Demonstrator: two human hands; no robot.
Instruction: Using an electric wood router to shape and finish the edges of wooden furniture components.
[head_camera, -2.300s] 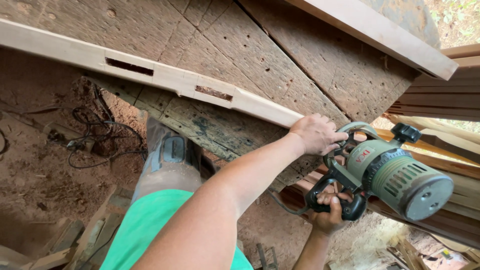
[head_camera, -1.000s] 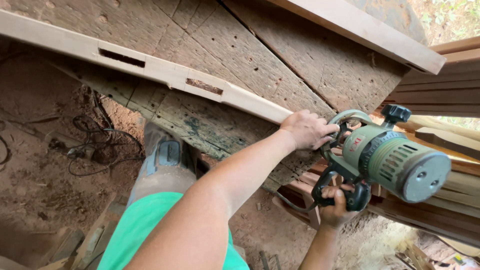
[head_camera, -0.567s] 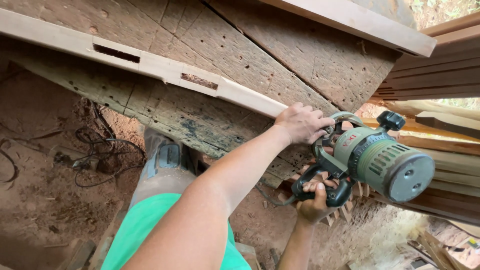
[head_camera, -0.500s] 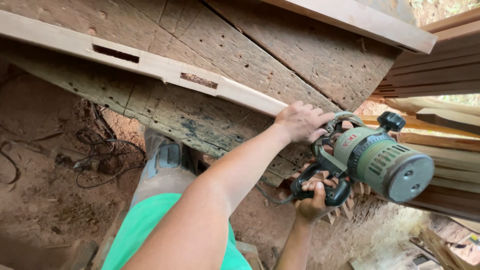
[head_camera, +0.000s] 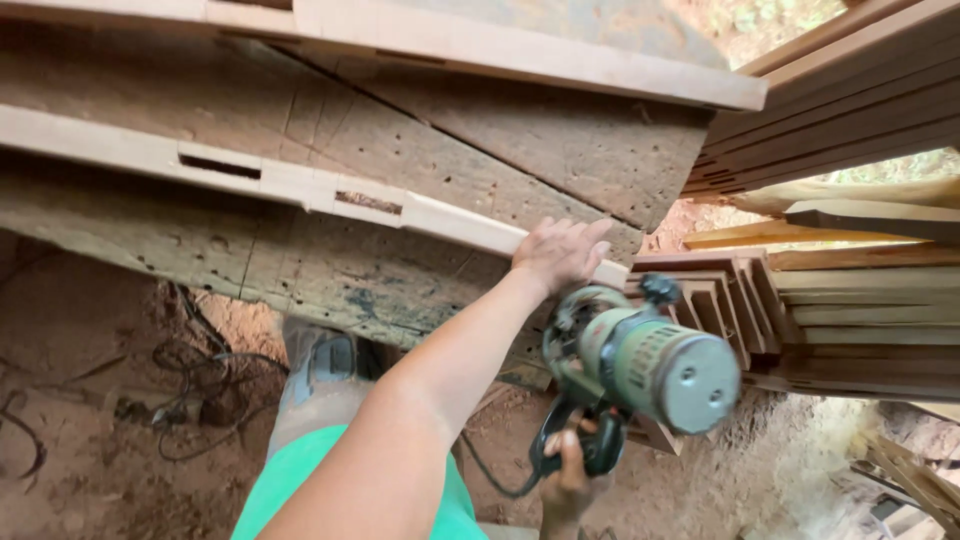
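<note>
Pressing left hand (head_camera: 560, 252) flat on the rail (head_camera: 300, 186), steadying it; right grip (head_camera: 568, 478) clamping router (head_camera: 640, 365) handle.

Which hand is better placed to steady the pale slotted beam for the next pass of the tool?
Left. The left hand already lies flat on the beam near its end. The right hand is shut on the handle of the green power tool, lower down and off the wood.
</note>
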